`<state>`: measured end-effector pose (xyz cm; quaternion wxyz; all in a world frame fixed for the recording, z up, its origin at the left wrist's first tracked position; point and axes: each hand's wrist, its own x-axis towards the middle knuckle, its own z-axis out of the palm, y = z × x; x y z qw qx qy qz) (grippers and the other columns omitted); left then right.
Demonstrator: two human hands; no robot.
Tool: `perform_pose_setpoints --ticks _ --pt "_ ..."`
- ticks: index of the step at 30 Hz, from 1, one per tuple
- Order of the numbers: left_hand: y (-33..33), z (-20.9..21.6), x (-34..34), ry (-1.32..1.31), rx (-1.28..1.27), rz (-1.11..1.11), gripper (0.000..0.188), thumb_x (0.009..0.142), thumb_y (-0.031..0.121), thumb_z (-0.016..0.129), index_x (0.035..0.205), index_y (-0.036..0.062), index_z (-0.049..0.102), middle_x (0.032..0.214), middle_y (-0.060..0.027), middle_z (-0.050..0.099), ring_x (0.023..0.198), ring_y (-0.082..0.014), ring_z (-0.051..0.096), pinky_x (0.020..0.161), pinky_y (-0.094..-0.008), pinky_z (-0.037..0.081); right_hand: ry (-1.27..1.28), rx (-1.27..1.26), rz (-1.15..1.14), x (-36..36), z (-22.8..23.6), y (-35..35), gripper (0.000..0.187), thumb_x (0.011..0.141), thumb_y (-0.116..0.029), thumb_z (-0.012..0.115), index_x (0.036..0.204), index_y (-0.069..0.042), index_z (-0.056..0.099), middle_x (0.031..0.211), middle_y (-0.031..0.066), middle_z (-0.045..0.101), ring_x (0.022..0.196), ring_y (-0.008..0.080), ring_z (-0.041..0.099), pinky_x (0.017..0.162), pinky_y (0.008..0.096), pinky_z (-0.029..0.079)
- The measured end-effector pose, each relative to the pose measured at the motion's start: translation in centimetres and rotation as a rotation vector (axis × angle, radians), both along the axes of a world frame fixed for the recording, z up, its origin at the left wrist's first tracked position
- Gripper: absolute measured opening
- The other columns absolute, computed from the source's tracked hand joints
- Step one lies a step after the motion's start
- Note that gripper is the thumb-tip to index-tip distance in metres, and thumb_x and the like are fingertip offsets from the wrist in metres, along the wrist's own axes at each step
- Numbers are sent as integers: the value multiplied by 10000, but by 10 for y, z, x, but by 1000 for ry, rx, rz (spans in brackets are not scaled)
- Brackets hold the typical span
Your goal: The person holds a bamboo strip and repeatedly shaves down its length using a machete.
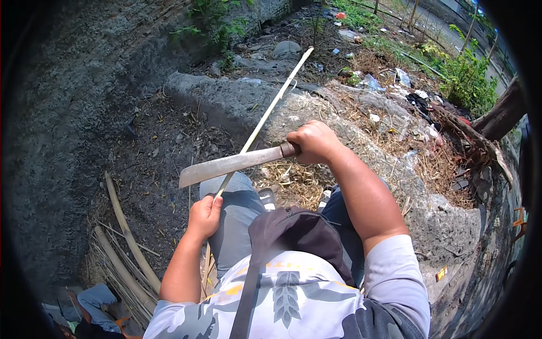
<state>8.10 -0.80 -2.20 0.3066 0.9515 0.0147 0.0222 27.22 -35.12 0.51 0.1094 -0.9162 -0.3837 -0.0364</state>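
Observation:
My right hand (315,141) is closed round the dark handle of a machete (234,164). Its broad, worn blade points left and lies across a long pale bamboo strip (271,106); the blade hides a short part of the strip. My left hand (205,216) grips the strip's lower part, below the blade, above my left knee. From there the strip slants up and away to the right, over a grey stone block, with a thin curled shaving standing off its side. Below my left hand the strip's lower end runs down beside my leg, partly hidden.
Bamboo lengths and thin strips (132,237) lie at the lower left, near another person's leg (97,305). A rough wall (68,113) rises on the left. Concrete slabs (217,93), dry shavings and litter spread ahead and right. A dark bag (299,234) rests against my front.

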Motion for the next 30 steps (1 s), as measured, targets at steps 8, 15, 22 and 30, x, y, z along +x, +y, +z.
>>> perform_pose_setpoints --ticks 8,15,22,30 --pt "-1 -2 1 -6 -36 -12 448 1062 395 540 803 30 526 668 -201 574 622 -407 587 577 -462 442 350 471 -743 33 -5 -65 298 808 -322 767 1053 -153 749 993 158 753 951 357 715 839 460 553" --pt "-4 2 4 -12 -50 -18 460 1059 403 543 788 33 507 644 -186 549 578 -376 541 560 -446 426 285 341 -636 26 -7 -61 302 819 -332 765 1055 -145 749 984 171 748 961 377 705 865 478 546" --pt "-2 2 1 14 -28 3 440 1061 379 551 791 33 518 638 -175 540 570 -350 529 562 -433 425 133 104 -274 12 14 -28 150 781 -224 725 917 -161 722 891 120 734 914 350 708 802 481 560" --pt "5 -11 1 -44 -139 -34 436 1074 379 525 818 28 544 635 -167 518 565 -317 511 564 -418 420 192 539 -807 43 -21 -99 328 834 -344 806 1014 -78 741 886 148 749 820 315 707 773 417 531"
